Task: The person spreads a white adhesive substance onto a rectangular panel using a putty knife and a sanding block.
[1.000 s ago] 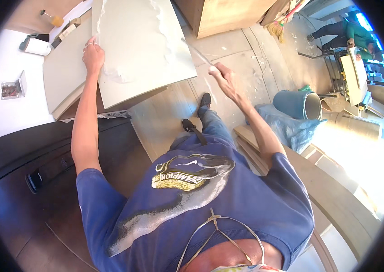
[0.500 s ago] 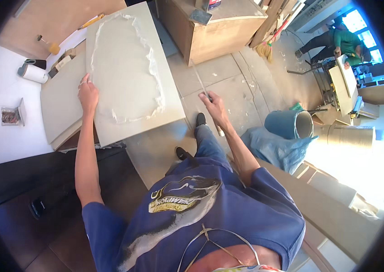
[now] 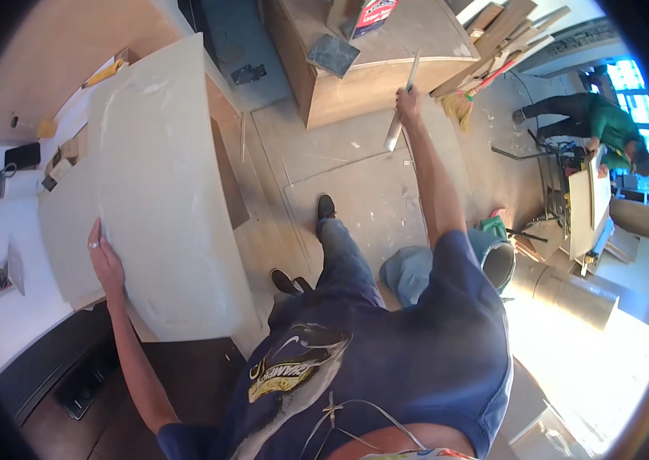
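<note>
My left hand (image 3: pixel 107 266) lies against the left edge of a large pale board (image 3: pixel 159 199), its fingers stretched along that edge and a ring on one of them. Faint whitish smears show on the board's top face. Beneath and left of it lies a second pale board (image 3: pixel 70 244). Out to the right, my right hand (image 3: pixel 410 105) is closed round a slim hand tool (image 3: pixel 393 135). One end of it is pale and blunt; the other is thin and bladelike, pointing away from me. Its exact kind cannot be made out. It touches nothing else.
A wooden box (image 3: pixel 386 92) ahead bears a dark flat block (image 3: pixel 333 55) and a printed can (image 3: pixel 370 17). A broom (image 3: pixel 459 106) leans by wood strips. A blue bucket (image 3: pixel 497 261) stands right of me. Farther right, a person (image 3: pixel 608 119) in green bends over a workbench.
My right hand has swung forward and right with the tool. The raised white outline on the board no longer shows, only faint smears. The view has turned, and my left hand stays at the board's edge.
</note>
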